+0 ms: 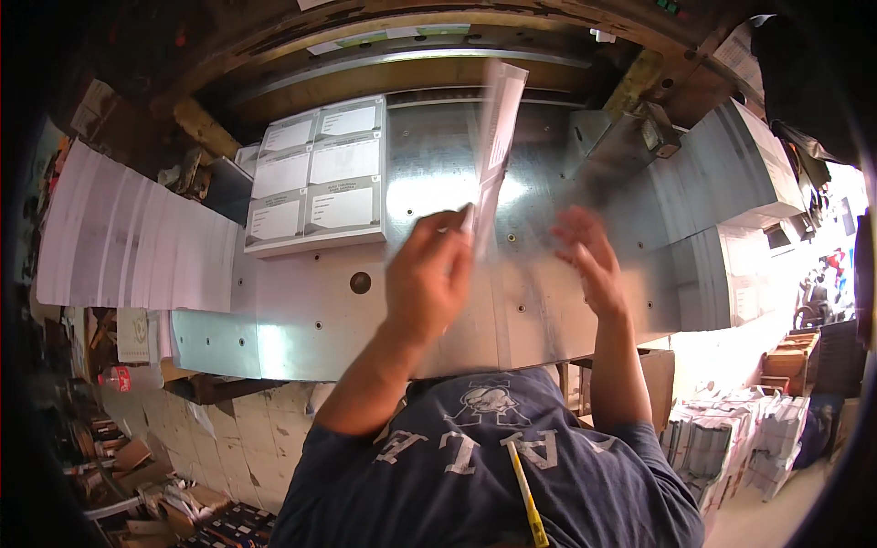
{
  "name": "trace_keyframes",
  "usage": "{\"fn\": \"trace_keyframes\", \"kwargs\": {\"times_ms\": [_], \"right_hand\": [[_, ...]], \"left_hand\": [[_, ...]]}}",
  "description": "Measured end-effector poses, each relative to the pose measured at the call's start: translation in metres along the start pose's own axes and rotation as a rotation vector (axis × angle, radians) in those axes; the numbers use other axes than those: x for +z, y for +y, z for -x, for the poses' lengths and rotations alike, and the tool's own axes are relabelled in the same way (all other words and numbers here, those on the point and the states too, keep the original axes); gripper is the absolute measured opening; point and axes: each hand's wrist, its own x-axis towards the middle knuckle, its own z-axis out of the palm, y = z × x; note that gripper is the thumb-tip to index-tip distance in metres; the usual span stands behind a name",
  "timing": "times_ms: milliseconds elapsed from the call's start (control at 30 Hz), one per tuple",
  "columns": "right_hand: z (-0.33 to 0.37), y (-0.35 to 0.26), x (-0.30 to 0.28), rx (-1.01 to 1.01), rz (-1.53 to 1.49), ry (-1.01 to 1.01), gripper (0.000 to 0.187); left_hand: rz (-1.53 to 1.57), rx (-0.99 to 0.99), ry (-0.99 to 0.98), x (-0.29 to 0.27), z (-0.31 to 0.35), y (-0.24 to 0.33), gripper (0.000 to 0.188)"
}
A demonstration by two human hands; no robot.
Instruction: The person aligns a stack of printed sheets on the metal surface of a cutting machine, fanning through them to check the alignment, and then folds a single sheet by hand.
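My left hand (427, 274) is closed on a thin sheaf of printed paper sheets (498, 146), held upright on edge above the metal table of a cutting machine (438, 324). The sheaf is slightly smeared by motion, so its sheets cannot be told apart. My right hand (589, 260) hovers to the right of the sheaf, fingers apart and blurred, with nothing in it. Left of my left hand lies a squared stack of printed forms (315, 173), its top sheet showing several form panels in rows.
A tall paper stack (137, 228) stands at the left side of the table, and more paper stacks (735, 169) stand at the right. Metal side blocks (653, 132) sit at the back. Bundled papers (731, 438) are piled on the floor at lower right.
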Motion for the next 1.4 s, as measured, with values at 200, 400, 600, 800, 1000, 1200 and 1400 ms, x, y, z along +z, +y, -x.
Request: {"fn": "trace_keyframes", "kwargs": {"times_ms": [200, 400, 600, 800, 1000, 1200, 1400], "right_hand": [[0.039, -0.020, 0.048, 0.110, -0.446, -0.042, 0.074], [0.019, 0.095, -0.031, 0.347, 0.217, 0.268, 0.041], [0.011, 0.106, -0.025, 0.376, 0.579, 0.324, 0.045], [0.011, 0.074, -0.003, 0.296, 0.861, 0.324, 0.045], [0.012, 0.046, 0.011, 0.144, 0.340, 0.085, 0.050], [0.002, 0.072, 0.023, -0.272, 0.699, -0.199, 0.050], [-0.011, 0.089, 0.032, -0.323, 1.060, -0.176, 0.059]], "left_hand": [[0.040, 0.092, -0.372, 0.050, 0.027, 0.048, 0.048], [-0.215, 0.142, -0.578, 0.087, 0.051, -0.048, 0.048], [-0.344, 0.125, -0.631, 0.103, 0.070, -0.115, 0.043], [-0.376, 0.134, -0.615, 0.099, 0.066, -0.102, 0.058], [-0.419, 0.149, -0.588, 0.100, 0.069, -0.105, 0.067], [-0.374, 0.173, -0.607, 0.099, 0.068, -0.109, 0.065], [-0.517, 0.058, -0.492, 0.048, 0.066, -0.131, 0.052]]}}
